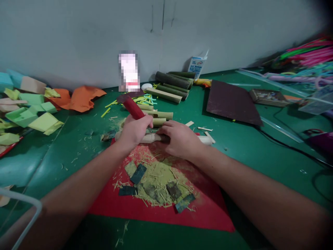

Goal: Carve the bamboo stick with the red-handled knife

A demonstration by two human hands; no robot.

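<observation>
The head view showed two hands close together at a pale bamboo rod [146, 139], which lay crosswise under them at the far edge of a red sheet [111, 205]. The left hand [135, 130] was curled firmly around a red-handled tool [134, 107], the handle leaning up and away; its thin end seemed to meet the rod between the hands, but it was too small to tell exactly. The right hand [178, 137] was half closed, with bent fingers over the rod, pressing it down. In my judgement, the main danger was a slip: the rod was round and smooth, so if the right hand pressed too weakly, it could roll, and the tool could jump toward the near fingers. Pushing too strongly could also split the rod. Nearer to the person than both hands, loose shavings [163, 173] and dark flat pieces [138, 173] covered the sheet, and could perhaps make it slippery. Just beyond the hands lay short bamboo pieces [163, 115], which a sudden jerk might knock.
</observation>
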